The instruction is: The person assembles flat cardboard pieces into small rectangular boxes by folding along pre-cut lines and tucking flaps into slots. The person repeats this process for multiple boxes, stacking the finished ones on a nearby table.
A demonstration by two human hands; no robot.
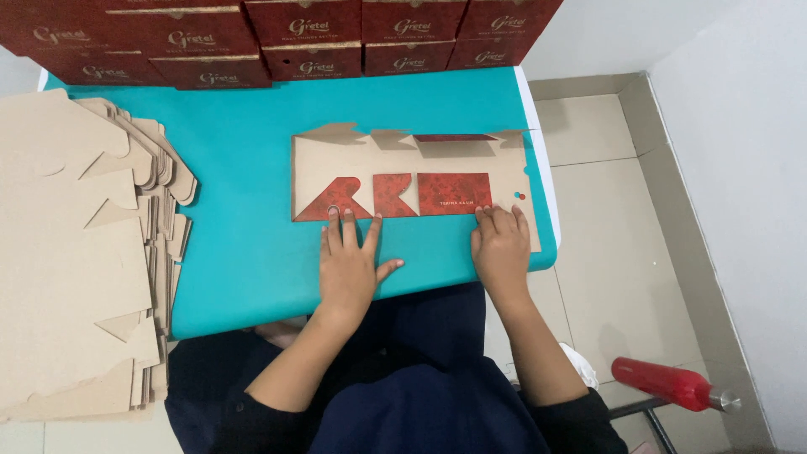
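While the camera looks straight down, a person in dark navy sleeves sits at the near edge of a turquoise table [252, 277]. Both hands lie flat and unclenched, gripping nothing, with fingers pressing down on the near edge of an unfolded cardboard box blank [353, 164] that rests on the table. This left hand [349, 265] sits at the blank's near left corner, its fingertips [334, 214] touching a folded-in red patterned flap [332, 202]. At the blank's near right corner, the right hand [501, 248] rests palm down, its fingertips just below another red flap. The blank lies directly beyond both hands, brown side up, stretching across between them, with three red flaps in a row along its near half and small tabs along its far edge. Left of the blank, well apart from it, a thick stack of flat brown cardboard blanks [76, 252] covers the table's left end. Right of the blank, down on the tiled floor beside the person, lies a red cylinder [660, 382] with a metal end. Beyond the blank, along the table's far edge, stands a row of finished dark red boxes [303, 34].
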